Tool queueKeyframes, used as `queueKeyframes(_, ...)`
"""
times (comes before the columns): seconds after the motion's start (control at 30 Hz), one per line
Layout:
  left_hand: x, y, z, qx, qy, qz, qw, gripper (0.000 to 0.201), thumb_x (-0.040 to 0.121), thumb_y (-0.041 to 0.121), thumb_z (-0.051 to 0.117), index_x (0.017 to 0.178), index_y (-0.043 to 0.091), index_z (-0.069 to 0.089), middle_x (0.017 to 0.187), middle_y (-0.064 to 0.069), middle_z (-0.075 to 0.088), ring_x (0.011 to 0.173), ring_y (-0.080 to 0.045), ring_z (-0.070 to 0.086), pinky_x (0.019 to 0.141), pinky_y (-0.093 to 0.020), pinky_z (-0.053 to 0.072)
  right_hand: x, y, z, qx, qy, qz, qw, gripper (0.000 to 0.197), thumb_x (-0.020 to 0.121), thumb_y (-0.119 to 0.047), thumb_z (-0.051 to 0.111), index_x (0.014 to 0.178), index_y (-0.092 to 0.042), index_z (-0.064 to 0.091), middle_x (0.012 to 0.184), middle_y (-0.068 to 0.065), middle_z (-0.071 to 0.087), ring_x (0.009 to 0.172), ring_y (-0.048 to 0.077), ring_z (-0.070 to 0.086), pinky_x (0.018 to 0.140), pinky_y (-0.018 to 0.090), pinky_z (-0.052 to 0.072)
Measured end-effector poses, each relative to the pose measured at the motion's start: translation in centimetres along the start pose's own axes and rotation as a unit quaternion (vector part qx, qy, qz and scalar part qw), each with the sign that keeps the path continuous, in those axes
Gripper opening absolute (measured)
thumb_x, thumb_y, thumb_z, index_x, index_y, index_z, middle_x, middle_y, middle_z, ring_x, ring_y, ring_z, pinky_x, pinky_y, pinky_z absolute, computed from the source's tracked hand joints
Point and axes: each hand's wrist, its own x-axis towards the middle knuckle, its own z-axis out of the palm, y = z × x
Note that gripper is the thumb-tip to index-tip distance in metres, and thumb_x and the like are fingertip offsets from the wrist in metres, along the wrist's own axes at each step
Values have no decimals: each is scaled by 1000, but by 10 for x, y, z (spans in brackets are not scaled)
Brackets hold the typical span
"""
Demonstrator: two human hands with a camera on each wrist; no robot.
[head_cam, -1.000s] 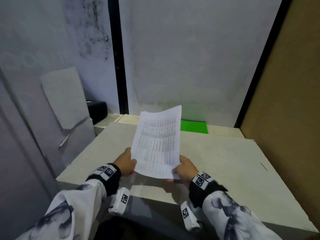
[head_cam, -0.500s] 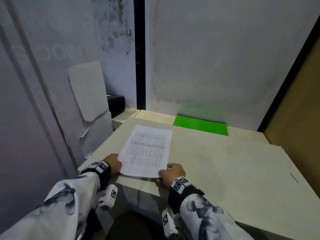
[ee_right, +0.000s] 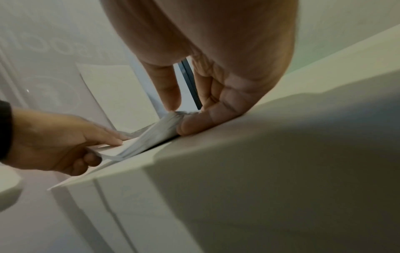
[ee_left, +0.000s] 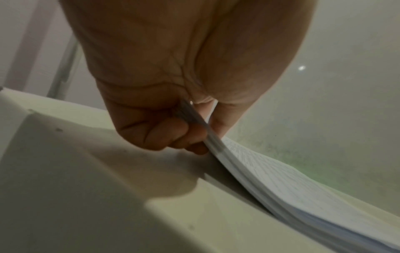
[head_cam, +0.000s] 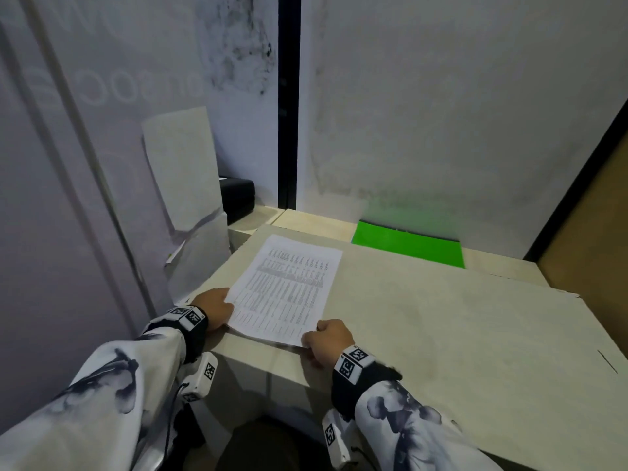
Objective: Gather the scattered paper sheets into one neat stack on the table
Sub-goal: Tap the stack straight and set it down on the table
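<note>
a green sheet [head_cam: 407, 246] is seen at the table's [head_cam: 458, 334] far edge, a black box [head_cam: 238, 198] and a leaning board [head_cam: 183, 171] at the left. one printed paper stack [head_cam: 289, 290] is laid flat near the front left corner, its near corners pinched by the left hand [head_cam: 214, 309] and the right hand [head_cam: 328, 341].

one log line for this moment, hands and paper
stage: setting stack down | paper stack: far end on table, near corners pinched | left hand: pinches near-left corner | right hand: pinches near-right corner
</note>
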Motion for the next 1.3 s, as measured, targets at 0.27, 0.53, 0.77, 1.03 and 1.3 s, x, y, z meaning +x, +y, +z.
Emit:
queueKeyframes(0.27,5,-17,5,-13,6,5,1000,46,101,27,43,145,15,45,150,-11,49,132,-31,49,108,-36,37,3,0,1,100,-22,2,995,24,86,8,59,103,-2,73,97,15,76,67,30,72,67,38,61)
queueKeyframes(0.53,-7,-14,11,-73,-13,6,997,48,98,29,50,144,14,43,146,-11,52,128,-31,51,101,-35,38,-3,13,9,116,121,-17,986,20,81,-8,74,100,-7,78,88,7,79,75,27,78,68,33,64)
queueKeyframes(0.77,-10,-13,3,-115,-40,4,993,42,98,28,49,137,13,52,139,-11,58,120,-30,56,98,-35,42,-14,11,10,8,101,-76,992,24,78,-17,76,101,-17,81,104,-2,80,67,2,64,51,6,45)
queueKeyframes(1.03,-16,-16,-3,-85,-26,19,996,45,95,23,57,139,14,52,141,-9,58,118,-28,55,94,-31,40,-15,11,19,-74,91,-100,988,23,81,-26,73,101,-18,80,104,-4,80,66,6,64,48,10,43)
queueKeyframes(1.3,-8,-3,-16,6,-37,-29,999,39,95,20,56,131,4,52,133,-18,59,119,-34,57,91,-35,42,-11,0,22,-127,18,-86,988,11,78,-26,74,72,-21,67,86,3,75,78,22,76,53,21,48)
